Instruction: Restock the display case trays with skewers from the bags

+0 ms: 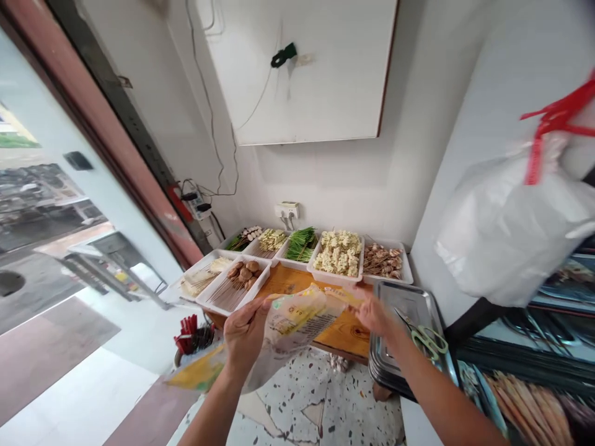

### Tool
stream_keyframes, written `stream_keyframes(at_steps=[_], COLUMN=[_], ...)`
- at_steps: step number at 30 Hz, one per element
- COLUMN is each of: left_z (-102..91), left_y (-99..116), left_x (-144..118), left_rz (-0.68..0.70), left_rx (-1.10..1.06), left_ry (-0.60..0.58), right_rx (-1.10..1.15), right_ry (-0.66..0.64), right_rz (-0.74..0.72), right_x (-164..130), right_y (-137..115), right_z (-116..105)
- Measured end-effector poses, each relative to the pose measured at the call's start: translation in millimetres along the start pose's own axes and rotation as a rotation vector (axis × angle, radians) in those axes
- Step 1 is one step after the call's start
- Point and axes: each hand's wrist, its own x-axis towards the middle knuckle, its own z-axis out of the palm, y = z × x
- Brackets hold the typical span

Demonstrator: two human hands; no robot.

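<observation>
Head view. The left hand is closed around the near end of a printed plastic bag, fingers curled over it and thumb on top. The right hand pinches the bag's far end, fingertips closed on the plastic. The bag hangs stretched between both hands, above the near edge of a wooden table and the speckled floor.

Along the table's far edge stand white trays: skewered meatballs toward the left corner, green stalks in the middle, pale cubes beside them, brown skewers toward the right corner.

At the table's right edge sits a stack of metal trays, with green-handled scissors lying on the top one, just beside the right wrist. A white bag with a red tie hangs at upper right
</observation>
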Motion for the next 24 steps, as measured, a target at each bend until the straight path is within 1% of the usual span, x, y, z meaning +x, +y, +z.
stream_keyframes(at_steps=[1, 2, 3, 4, 5, 6, 8, 10, 11, 14, 16, 20, 24], left_z=[4.2, 9.4, 15.7, 23.2, 32.1, 42.5, 67.7, 97.7, 113.8, 161.9, 192.2, 252.1, 316.7], left_y=[8, 17, 27, 38, 49, 61, 88, 119, 137, 195, 239, 328, 412], left_x=[4, 8, 11, 13, 14, 14, 10, 1, -5, -30, -52, -109, -175], left_rz=[0.021, 0.048, 0.076, 0.105, 0.130, 0.147, 0.136, 0.056, -0.002, -0.163, -0.215, -0.230, -0.216], left_rx=[-0.029, -0.057, -0.083, -0.108, -0.136, -0.169, -0.270, -0.442, -0.545, -0.822, -0.925, -1.024, -1.118], left_ry=[-0.021, -0.037, -0.054, -0.063, -0.074, -0.085, -0.107, -0.141, -0.179, -0.350, -0.456, -0.613, -0.698], right_rx=[0.002, -0.013, -0.029, -0.047, -0.065, -0.080, -0.091, -0.066, -0.045, 0.002, 0.026, 0.087, 0.084], right_ry=[-0.060, -0.102, -0.128, -0.146, -0.147, -0.142, -0.131, -0.104, -0.078, 0.069, 0.169, 0.372, 0.633], right_rz=[0.036, 0.065, 0.064, 0.034, -0.029, -0.113, -0.266, -0.356, -0.386, -0.506, -0.598, -0.772, -0.850], right_x=[-19, -36, -50, -62, -71, -79, -94, -115, -129, -185, -231, -333, -440], right_y=[12, 22, 29, 32, 31, 27, 7, -20, -33, -69, -89, -123, -159], right_z=[-7, -10, -9, -6, -2, 2, 7, 2, -3, -29, -52, -106, -166])
